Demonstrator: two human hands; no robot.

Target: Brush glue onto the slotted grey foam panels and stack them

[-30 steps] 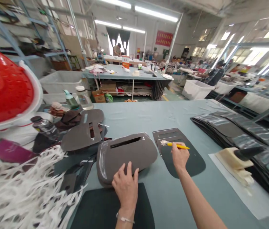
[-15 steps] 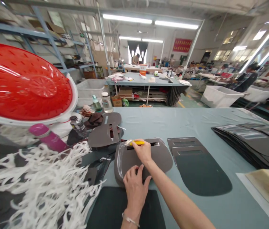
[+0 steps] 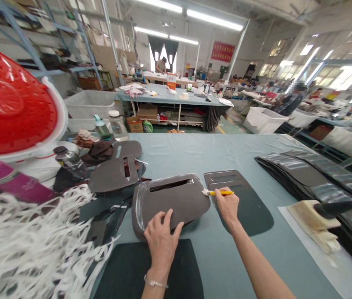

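Note:
My right hand (image 3: 228,204) is closed on a yellow-handled brush (image 3: 222,192), whose whitish tip is at the right edge of a grey slotted panel (image 3: 176,203). Fingers spread, my left hand (image 3: 162,236) rests on the lower edge of that panel. The panel lies on others, its left rim looking wet and shiny. To the right is a dark panel (image 3: 250,211) with two narrow slots. A black sheet (image 3: 182,270) lies under my left wrist.
White strips (image 3: 48,245) heap at the left, near a purple bottle (image 3: 13,182) and a red basin (image 3: 10,104). Stacked dark panels (image 3: 313,178) and a cream block with a black handle (image 3: 314,218) are at the right. Slotted grey pieces (image 3: 113,174) lie behind left.
My right hand has moved the brush from the slot's left end to the panel's right edge. The left hand stays on the panel. The view has shifted right.

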